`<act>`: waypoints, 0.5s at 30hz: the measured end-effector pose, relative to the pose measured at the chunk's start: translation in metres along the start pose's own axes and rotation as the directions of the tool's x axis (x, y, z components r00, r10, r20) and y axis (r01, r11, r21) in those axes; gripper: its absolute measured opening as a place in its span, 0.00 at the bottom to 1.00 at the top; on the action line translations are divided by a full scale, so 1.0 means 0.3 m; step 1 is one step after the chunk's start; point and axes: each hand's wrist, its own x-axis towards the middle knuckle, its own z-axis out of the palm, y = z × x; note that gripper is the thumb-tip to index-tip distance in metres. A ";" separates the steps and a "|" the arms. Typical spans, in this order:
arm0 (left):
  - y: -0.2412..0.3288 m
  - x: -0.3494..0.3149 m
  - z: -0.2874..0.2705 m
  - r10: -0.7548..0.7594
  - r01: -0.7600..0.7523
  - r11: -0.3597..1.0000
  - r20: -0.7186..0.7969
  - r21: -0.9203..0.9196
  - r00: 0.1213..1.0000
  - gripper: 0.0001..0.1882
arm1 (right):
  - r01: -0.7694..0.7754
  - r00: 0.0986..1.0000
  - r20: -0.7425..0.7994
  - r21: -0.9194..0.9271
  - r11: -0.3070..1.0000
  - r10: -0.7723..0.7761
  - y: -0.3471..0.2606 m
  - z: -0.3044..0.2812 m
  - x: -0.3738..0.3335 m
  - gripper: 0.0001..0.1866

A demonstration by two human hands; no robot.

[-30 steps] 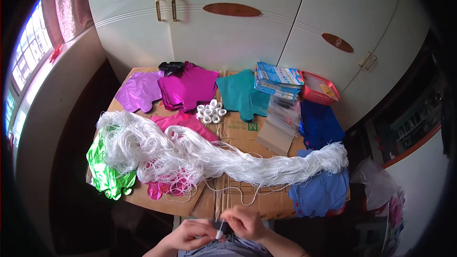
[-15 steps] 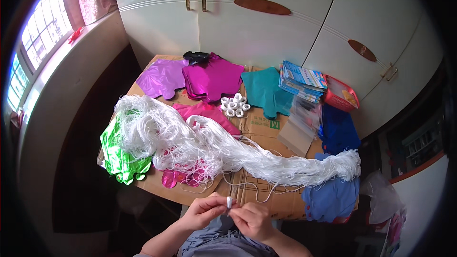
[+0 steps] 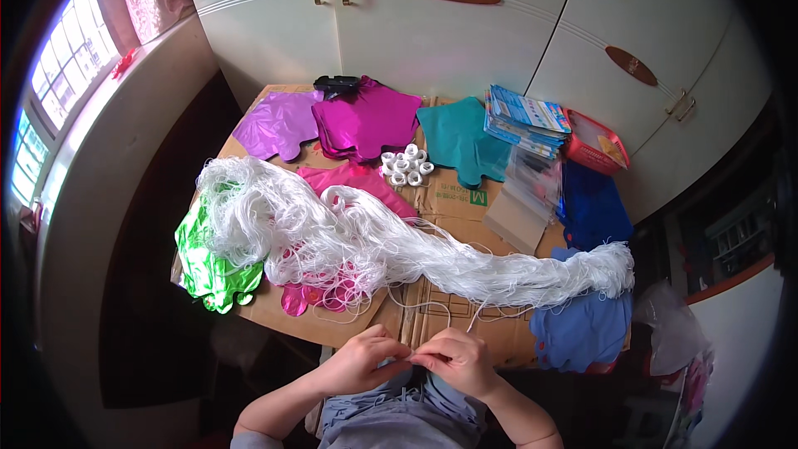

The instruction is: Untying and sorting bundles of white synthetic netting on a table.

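My left hand [image 3: 366,361] and my right hand [image 3: 460,362] meet fingertip to fingertip above my lap, just off the table's near edge. Both are closed in a pinch, with a bit of white string [image 3: 410,357] between them. A strand runs from the top of my right hand up to the big white skein of string [image 3: 474,273] lying across the table. Whether a small white roll sits inside my left fingers is hidden. Several small white string rolls [image 3: 406,166] are clustered beyond the skein.
Foil balloons lie around the cardboard-covered table [image 3: 332,326]: green [image 3: 212,262], lilac [image 3: 278,125], magenta [image 3: 370,123], teal [image 3: 465,141] and blue [image 3: 594,208]. Printed packets [image 3: 528,120] and a red basket [image 3: 597,143] sit at the far right. Cabinets [image 3: 449,41] stand behind.
The small white roll that showed upright between my fingertips is out of sight. My right hand has risen and turned over, and a strand now stretches to it. The view has shifted slightly.
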 end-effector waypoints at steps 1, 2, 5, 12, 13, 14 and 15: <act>0.004 -0.001 -0.006 0.001 0.001 1.000 0.049 -0.031 0.999 0.10 | -0.023 1.000 0.019 0.043 0.999 0.022 0.004 0.003 -0.008 0.06; 0.007 -0.002 -0.010 0.004 0.002 0.998 0.097 -0.062 0.995 0.09 | -0.045 0.998 0.041 0.084 0.995 0.041 0.010 0.007 -0.024 0.05; 0.017 -0.012 -0.036 -0.089 0.144 0.974 0.285 -0.177 0.954 0.10 | -0.109 0.989 0.119 0.137 0.984 0.093 -0.009 0.018 -0.073 0.05; 0.068 0.046 -0.075 -0.215 0.435 0.873 0.627 -0.219 0.748 0.13 | -0.346 0.937 0.179 0.593 0.727 0.300 0.013 0.076 -0.188 0.06; 0.068 0.052 -0.072 -0.180 0.430 0.861 0.629 -0.271 0.757 0.13 | -0.387 0.917 0.226 0.696 0.605 0.327 0.026 0.080 -0.204 0.06; 0.061 0.064 -0.065 -0.139 0.417 0.849 0.625 -0.325 0.768 0.13 | -0.347 0.929 0.210 0.777 0.525 0.304 0.031 0.079 -0.201 0.06; 0.043 0.050 -0.048 -0.065 0.394 0.811 0.603 -0.432 0.795 0.13 | -0.308 0.939 0.198 0.847 0.434 0.280 0.033 0.083 -0.190 0.06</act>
